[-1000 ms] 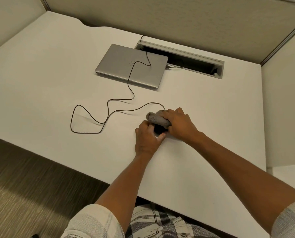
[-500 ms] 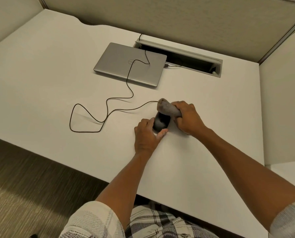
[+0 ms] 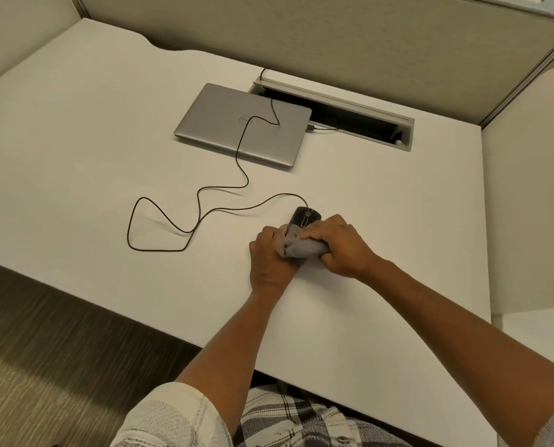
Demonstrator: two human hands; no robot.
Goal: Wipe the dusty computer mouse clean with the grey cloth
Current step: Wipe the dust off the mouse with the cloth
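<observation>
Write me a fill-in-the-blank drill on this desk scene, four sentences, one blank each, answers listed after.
1. The right hand presses the grey ____ onto the near end of the black mouse.
2. The left hand steadies the mouse from its ____ side.
3. The mouse cable runs across the lid of the closed silver ____.
4. The laptop lies beside the open cable ____ at the back of the desk.

Missing words: cloth; left; laptop; slot

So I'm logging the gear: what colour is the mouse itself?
Black, glossy; the mouse shows in the head view, beyond the cloth.
</observation>
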